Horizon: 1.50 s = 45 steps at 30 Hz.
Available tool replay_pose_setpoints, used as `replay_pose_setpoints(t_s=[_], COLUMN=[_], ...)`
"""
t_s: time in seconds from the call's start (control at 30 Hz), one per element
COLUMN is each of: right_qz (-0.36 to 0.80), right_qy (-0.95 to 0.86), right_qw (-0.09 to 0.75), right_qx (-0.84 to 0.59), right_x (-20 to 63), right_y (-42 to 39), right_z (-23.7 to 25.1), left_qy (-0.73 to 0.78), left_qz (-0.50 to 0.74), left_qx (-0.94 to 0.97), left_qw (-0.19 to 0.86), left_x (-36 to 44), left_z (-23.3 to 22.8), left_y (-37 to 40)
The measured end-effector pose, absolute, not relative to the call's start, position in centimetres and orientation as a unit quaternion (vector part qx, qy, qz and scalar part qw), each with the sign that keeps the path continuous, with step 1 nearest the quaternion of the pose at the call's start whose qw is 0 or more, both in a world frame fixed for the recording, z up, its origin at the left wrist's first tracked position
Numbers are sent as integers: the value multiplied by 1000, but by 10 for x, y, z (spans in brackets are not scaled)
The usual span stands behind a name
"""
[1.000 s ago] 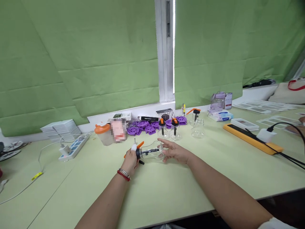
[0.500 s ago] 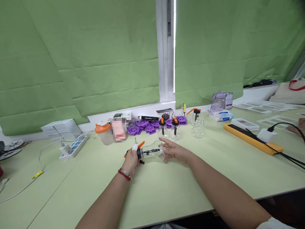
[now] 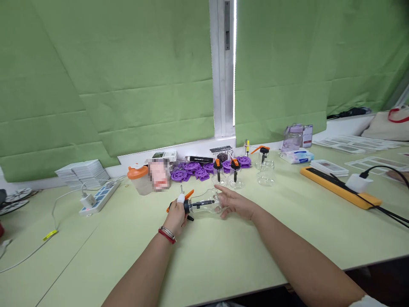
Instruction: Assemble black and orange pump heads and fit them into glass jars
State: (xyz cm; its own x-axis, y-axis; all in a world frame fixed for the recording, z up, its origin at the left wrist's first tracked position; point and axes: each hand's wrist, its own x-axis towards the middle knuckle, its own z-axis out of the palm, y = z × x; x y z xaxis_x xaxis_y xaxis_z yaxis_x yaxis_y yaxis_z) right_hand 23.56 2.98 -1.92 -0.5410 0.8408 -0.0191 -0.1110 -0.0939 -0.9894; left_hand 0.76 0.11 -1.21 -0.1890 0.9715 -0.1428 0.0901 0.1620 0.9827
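Note:
A clear glass bottle (image 3: 207,202) lies sideways above the table, held between my hands. Its black cap, with an orange lever (image 3: 189,195), points left, and a dark rod runs along inside the glass. My left hand (image 3: 175,215) is closed around the cap, a white wrap on its thumb. At the bottle's wide base, my right hand (image 3: 234,202) curves its fingers around the glass. Behind stand two similar glass jars with black and orange tops (image 3: 235,175) and a bare glass jar (image 3: 266,174). Another orange-lever top (image 3: 263,150) shows behind that one.
Purple plastic parts (image 3: 191,168) lie along the back beside an orange-lidded cup (image 3: 139,179). To the left is a white power strip (image 3: 101,197); to the right, an orange power strip (image 3: 338,186) with cables. A wipes packet (image 3: 297,155) and a lilac jug (image 3: 292,137) stand at back right.
Both hands keep their hold on the glass bottle, with barely any movement. The view has shifted very slightly.

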Motion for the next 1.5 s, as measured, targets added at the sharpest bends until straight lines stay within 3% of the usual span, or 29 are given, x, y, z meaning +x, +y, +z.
replay_pose_setpoints(t_s=[0.4,0.57,0.83,1.0,1.23,1.5], right_qz=[647,653,695,662,638,647], right_qy=[-578,-596,-546,-562,-613,-591], right_qw=[340,366,317,271,363,366], right_qx=[-364,-290,-344,-415,-293,-314], right_x=[228,235,231,227,235,231], right_y=[32,25,35,39,30,33], right_z=[-24,-13,-26,-35,-22,-21], left_qy=[596,598,610,606,596,609], left_qz=[486,493,505,498,510,511], left_qx=[404,400,407,422,415,378], left_qw=[495,489,455,454,461,473], left_x=[11,7,17,14,6,17], left_z=[-14,-12,-8,-9,-11,-10], left_y=[1,2,-3,-1,4,-1])
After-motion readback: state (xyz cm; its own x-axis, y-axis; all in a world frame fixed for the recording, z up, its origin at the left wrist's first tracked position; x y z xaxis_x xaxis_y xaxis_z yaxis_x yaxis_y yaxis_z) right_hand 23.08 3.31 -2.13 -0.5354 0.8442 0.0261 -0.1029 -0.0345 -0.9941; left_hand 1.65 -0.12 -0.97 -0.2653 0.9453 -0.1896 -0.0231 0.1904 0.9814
